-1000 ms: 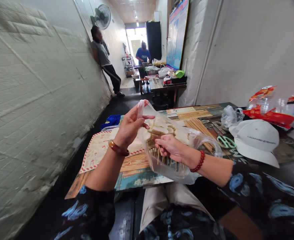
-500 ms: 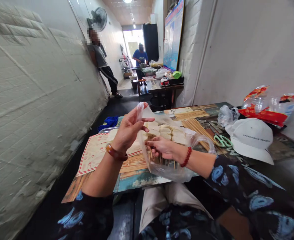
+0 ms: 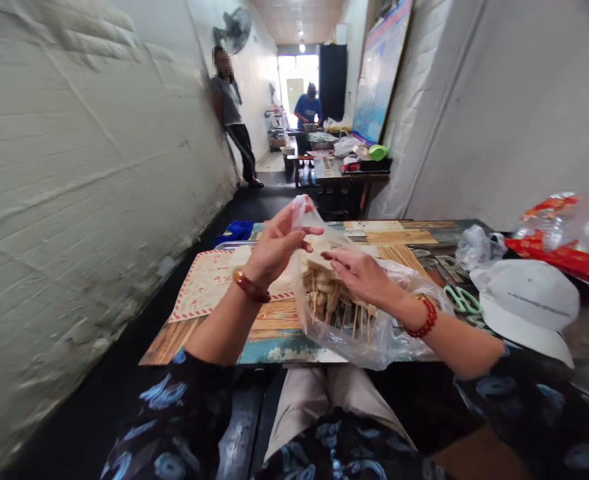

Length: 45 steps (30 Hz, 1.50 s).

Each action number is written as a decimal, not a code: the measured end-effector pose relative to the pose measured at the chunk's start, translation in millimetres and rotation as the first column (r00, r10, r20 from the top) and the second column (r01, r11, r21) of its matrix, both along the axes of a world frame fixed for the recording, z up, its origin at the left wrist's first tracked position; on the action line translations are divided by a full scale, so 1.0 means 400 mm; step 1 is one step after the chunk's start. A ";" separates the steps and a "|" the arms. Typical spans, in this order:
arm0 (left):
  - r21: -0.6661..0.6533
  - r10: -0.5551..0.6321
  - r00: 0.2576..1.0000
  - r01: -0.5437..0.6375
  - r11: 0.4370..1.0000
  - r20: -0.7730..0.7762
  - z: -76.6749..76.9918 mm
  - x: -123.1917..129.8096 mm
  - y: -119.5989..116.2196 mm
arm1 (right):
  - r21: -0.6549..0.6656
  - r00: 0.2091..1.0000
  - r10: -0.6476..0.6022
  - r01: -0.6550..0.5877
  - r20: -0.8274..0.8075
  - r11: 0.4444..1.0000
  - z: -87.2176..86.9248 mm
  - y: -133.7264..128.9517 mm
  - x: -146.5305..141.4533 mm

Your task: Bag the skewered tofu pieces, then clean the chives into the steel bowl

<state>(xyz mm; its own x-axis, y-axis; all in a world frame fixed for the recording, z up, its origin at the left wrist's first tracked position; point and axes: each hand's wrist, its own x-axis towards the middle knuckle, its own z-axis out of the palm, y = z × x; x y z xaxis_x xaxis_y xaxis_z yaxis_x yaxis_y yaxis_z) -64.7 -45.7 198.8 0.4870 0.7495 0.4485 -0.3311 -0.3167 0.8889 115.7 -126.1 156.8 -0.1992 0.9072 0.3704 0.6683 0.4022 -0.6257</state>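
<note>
My left hand (image 3: 280,243) pinches the raised rim of a clear plastic bag (image 3: 374,353) and lifts it at the bag's left side. Inside the bag lie several skewered pale food slices (image 3: 319,259), their thin wooden sticks (image 3: 357,320) pointing toward me. Over these slices is my right hand (image 3: 361,275), fingers stretched out to the left and nothing visible in them. Its fingertips are by the slices; whether they touch is unclear. Left of the bag, a printed sheet with a red striped border (image 3: 199,283) lies on the table, partly covered by my left forearm.
Bare wooden sticks (image 3: 397,257), green-handled scissors (image 3: 461,300), a white cap (image 3: 527,297) and a crumpled plastic bag (image 3: 474,247) lie on the table (image 3: 274,343) to the right. A blue cloth (image 3: 237,231) is at the far left. Two people stand farther back.
My right hand has risen from the sticks to above the slices, its fingers straightening. My left hand still holds up the bag's rim. The whole view has shifted somewhat.
</note>
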 end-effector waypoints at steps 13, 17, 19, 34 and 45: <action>0.012 0.395 0.914 -0.396 0.918 -0.094 -0.124 -0.177 0.009 | 0.063 0.979 0.026 -0.039 0.200 0.997 0.006 0.025 0.007; 0.214 0.729 0.434 -0.763 0.609 -0.530 -0.225 -0.354 0.079 | 0.164 0.984 -0.100 0.075 0.146 0.984 0.091 -0.112 0.004; 0.355 0.670 0.211 -0.715 0.602 -0.711 -0.284 -0.405 0.098 | 0.175 0.981 -0.132 0.107 0.140 0.979 0.089 -0.163 0.000; 0.367 0.445 -0.005 -0.573 0.732 -0.895 -0.419 -0.376 0.178 | 0.096 0.993 -0.120 0.121 -0.022 0.988 0.019 -0.215 -0.022; 0.251 0.474 0.147 -0.695 0.674 -0.868 -0.367 -0.407 0.176 | 0.123 0.997 0.005 0.005 -0.080 0.992 0.039 -0.190 -0.064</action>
